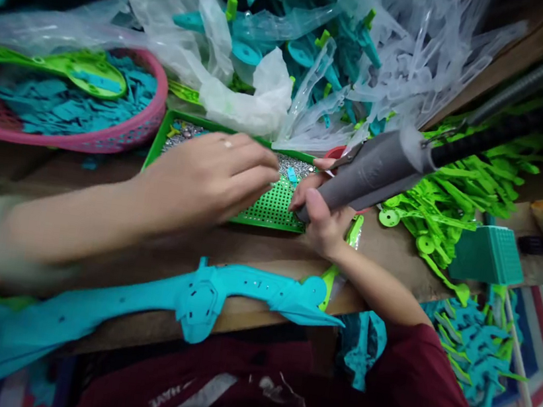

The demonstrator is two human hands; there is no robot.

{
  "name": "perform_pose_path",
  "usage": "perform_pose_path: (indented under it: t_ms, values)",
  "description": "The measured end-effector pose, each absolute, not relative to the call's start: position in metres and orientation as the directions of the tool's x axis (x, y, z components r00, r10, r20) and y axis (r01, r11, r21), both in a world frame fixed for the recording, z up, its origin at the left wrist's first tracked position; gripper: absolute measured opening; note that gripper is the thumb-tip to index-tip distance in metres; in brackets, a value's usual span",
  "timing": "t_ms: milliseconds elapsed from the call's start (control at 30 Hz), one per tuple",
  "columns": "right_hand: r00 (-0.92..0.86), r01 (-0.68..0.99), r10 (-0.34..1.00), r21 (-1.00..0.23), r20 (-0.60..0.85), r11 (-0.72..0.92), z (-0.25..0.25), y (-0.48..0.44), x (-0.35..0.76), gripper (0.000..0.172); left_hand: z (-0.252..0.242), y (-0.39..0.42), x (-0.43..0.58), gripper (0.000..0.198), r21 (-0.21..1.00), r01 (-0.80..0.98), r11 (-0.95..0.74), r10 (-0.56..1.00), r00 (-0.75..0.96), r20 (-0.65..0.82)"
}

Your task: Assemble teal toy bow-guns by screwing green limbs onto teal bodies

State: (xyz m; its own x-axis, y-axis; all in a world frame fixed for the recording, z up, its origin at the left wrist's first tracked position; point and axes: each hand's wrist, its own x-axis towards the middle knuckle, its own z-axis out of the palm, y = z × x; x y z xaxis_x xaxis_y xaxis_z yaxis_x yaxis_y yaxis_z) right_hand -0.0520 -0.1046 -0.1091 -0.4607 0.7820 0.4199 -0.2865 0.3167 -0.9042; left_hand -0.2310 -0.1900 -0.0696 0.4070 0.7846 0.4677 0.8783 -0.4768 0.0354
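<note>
My right hand (322, 217) grips a grey power screwdriver (373, 167), thumb and fingers wrapped round its lower body; its tip points down-left. Over a green perforated tray (270, 211) of small screws, my left hand (220, 173) has its fingers bent and pressed together, slightly blurred. What its fingertips hold, if anything, is hidden. A small blue piece (292, 175) lies in the tray between both hands. Along the table's front edge rests a long turquoise plastic toy part (200, 291) with holes and a hexagonal boss, touched by neither hand.
A pink basket (160, 99) of small blue pieces holds a lime-green part on top. Clear plastic bags (246, 93) and translucent parts (405, 61) crowd the back. Lime-green parts (450, 214) pile up right, by a teal basket (490, 253). A black cord (490, 135) runs from the screwdriver.
</note>
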Motion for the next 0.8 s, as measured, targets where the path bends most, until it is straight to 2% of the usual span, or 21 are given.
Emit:
perform_pose_path:
  t_ms: [67, 167, 267, 400, 500, 633, 800]
  values:
    - [-0.489, -0.290, 0.763, -0.904, 0.423, 0.315, -0.117, -0.105, -0.054, 0.037, -0.061, -0.244, -0.217, 0.025, 0.108, 0.858, -0.501, 0.765, 0.381, 0.520]
    - [-0.513, -0.323, 0.732, -0.891, 0.448, 0.318, -0.121, -0.104, -0.054, 0.035, -0.066, -0.316, -0.181, 0.031, 0.307, 0.794, -0.525, 0.793, 0.326, 0.514]
    - [-0.508, -0.352, 0.721, -0.877, 0.472, 0.326, -0.122, -0.103, -0.054, 0.031, -0.084, -0.350, -0.138, 0.041, 0.374, 0.752, -0.544, 0.809, 0.351, 0.470]
    - [-0.475, -0.326, 0.749, -0.883, 0.462, 0.338, -0.120, -0.107, -0.055, 0.036, -0.108, -0.341, -0.090, 0.041, 0.339, 0.759, -0.556, 0.765, 0.307, 0.566]
    - [-0.445, -0.273, 0.787, -0.902, 0.428, 0.335, -0.124, -0.107, -0.058, 0.044, -0.121, -0.327, -0.068, 0.041, 0.296, 0.817, -0.494, 0.785, 0.274, 0.556]
    - [-0.486, -0.233, 0.763, -0.905, 0.425, 0.356, -0.123, -0.105, -0.059, 0.039, -0.135, -0.322, -0.052, 0.042, 0.243, 0.871, -0.428, 0.795, 0.235, 0.559]
    - [-0.434, -0.178, 0.804, -0.914, 0.406, 0.365, -0.085, -0.131, -0.038, 0.037, -0.146, -0.322, -0.044, 0.040, 0.232, 0.873, -0.428, 0.754, 0.204, 0.624]
